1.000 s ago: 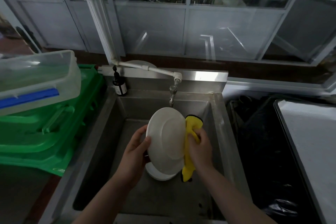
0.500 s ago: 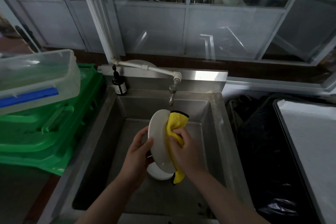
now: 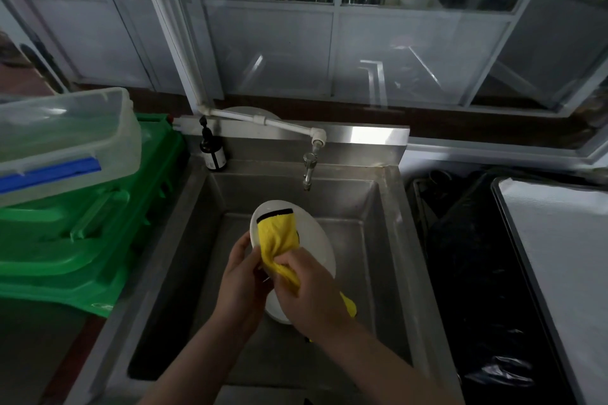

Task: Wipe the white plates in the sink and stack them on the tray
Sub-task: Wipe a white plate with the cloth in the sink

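Over the steel sink [image 3: 388, 240] my left hand [image 3: 241, 283] grips the left rim of a white plate [image 3: 316, 240], held tilted with its face toward me. My right hand [image 3: 312, 289] grips a bunched yellow cloth [image 3: 276, 240] and presses it against the plate's face; the cloth's black-edged end lies near the plate's top. Under my hands a second white plate [image 3: 274, 307] rests on the sink floor, mostly hidden. At the right lies a pale tray [image 3: 559, 256] with a dark rim.
A tap [image 3: 308, 171] hangs just above and behind the plate. A dark bottle [image 3: 213, 153] stands at the sink's back left corner. Green crates [image 3: 75, 240] topped by a clear plastic tub [image 3: 62, 141] fill the left. A black bin bag [image 3: 470, 273] sits between sink and tray.
The plate has turned from its underside to its face toward me. My right hand has carried the cloth from the plate's right edge onto its face, leftward and down.
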A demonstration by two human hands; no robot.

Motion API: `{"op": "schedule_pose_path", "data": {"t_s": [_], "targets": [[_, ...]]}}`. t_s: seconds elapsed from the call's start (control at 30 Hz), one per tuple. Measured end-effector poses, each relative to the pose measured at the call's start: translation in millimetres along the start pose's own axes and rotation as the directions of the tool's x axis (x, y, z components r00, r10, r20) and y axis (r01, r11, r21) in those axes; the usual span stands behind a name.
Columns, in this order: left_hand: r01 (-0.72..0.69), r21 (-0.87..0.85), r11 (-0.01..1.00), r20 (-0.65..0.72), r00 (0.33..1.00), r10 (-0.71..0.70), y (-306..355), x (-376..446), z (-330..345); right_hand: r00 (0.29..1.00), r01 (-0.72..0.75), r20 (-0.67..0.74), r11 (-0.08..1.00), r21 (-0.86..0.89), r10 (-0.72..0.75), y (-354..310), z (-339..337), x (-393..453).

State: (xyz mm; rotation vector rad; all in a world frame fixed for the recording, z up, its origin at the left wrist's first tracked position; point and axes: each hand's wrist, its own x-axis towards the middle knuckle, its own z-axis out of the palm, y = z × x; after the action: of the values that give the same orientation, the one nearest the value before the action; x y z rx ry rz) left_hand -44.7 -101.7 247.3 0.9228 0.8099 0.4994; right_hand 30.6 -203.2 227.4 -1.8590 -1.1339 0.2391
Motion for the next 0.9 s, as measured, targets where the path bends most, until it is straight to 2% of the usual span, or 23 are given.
{"op": "schedule_pose_path", "data": {"t_s": [0.17,0.4,0.6,0.77,0.9], "targets": [[0.007,-0.053,0.999,-0.027,1.0,-0.008,-2,1,-1,0.999,0.037,0.04,0.996,-0.084,-0.033,-4,8,-8],[0.003,0.012,1.0,-0.05,0.999,-0.002,-2,4,-6,0.993,-0.114,-0.049,0.987,-0.11,0.11,7,-12,7],[-0.015,0.044,0.999,-0.024,1.0,0.016,3,3,-7,0.989,-0.138,-0.076,0.966,-0.219,0.124,27,-30,20],[-0.034,0.059,0.998,-0.005,0.999,0.034,8,2,-8,0.982,-0.18,-0.097,0.954,-0.24,0.161,41,-43,26],[-0.04,0.061,0.997,0.022,0.999,0.039,10,2,-8,0.961,-0.236,-0.186,0.955,-0.179,0.203,51,-54,29]]}}
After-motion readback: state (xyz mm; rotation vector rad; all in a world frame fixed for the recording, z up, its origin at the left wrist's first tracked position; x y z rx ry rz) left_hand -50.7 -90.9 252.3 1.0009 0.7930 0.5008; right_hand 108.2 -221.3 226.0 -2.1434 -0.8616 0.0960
